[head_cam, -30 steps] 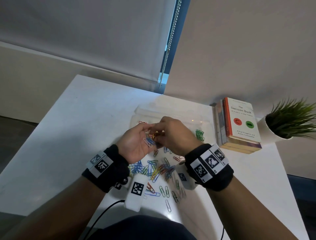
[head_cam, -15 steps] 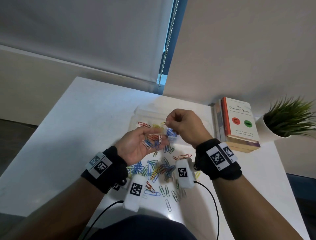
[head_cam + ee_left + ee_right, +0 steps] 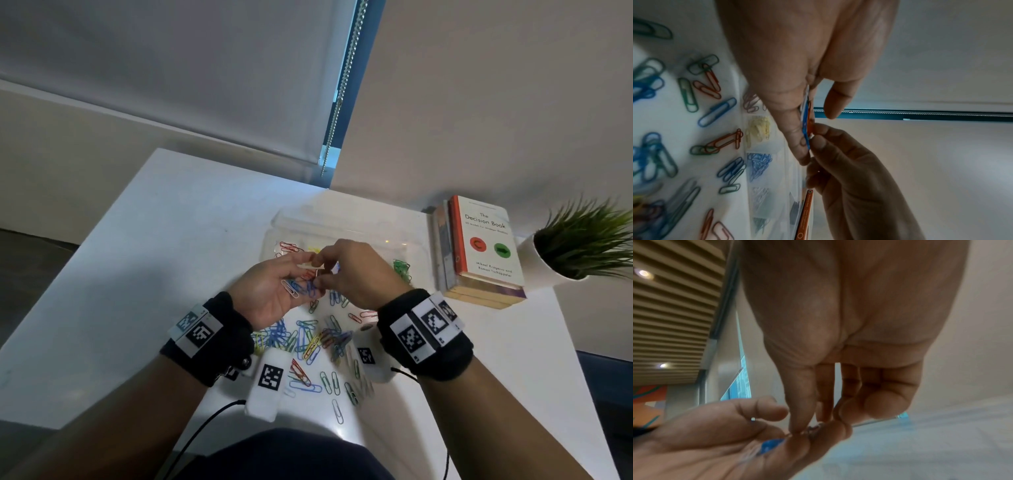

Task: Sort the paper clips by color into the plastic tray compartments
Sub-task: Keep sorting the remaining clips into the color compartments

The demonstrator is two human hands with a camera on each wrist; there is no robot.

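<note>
White bench (image 3: 144, 274) carries a clear plastic tray (image 3: 346, 224) at its far side, with red, yellow, blue and green clips grouped in separate compartments. Loose mixed paper clips (image 3: 318, 346) lie scattered on the bench nearer the person, just in front of the tray. At the right, a stack of books (image 3: 479, 253) lies flat, with a white potted plant (image 3: 579, 246) just beside it.

clips (image 3: 310, 339): blue, green, red, yellow, white; clear tray (image 3: 352, 228); orange-white book (image 3: 484, 240).
</note>
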